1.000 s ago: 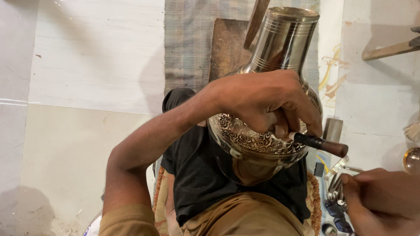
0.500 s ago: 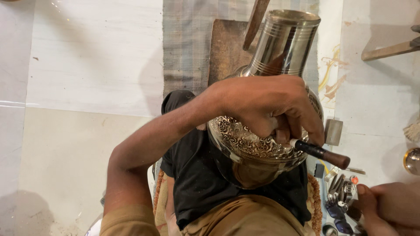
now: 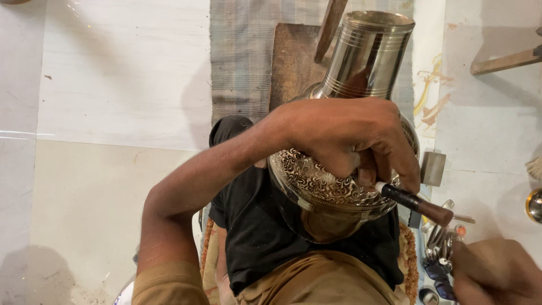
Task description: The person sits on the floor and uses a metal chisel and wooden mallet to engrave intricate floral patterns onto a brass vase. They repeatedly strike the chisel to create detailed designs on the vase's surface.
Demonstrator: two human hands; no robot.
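1. Head view: a large metal vessel with a tall cylindrical neck and a rounded, engraved belly is seen resting in the lap, against a black shirt and tan trousers; its neck points away toward a wooden board on a striped mat.
2. The left hand is laid over the belly; its fingers are curled and pinched round a dark-handled tool, whose tip is pressed to the scrollwork band.
3. The right hand is seen at the lower right edge, beside a cluster of small metal tools; whether it is closed on anything cannot be told.
4. The vessel is judged heavy, rigid and slippery where polished; the engraved band would give better grip; it is judged best held by the neck with the belly supported from below, since thin sheet metal may dent if dropped.
5. A small grey block is seen just beside the vessel on the pale floor.
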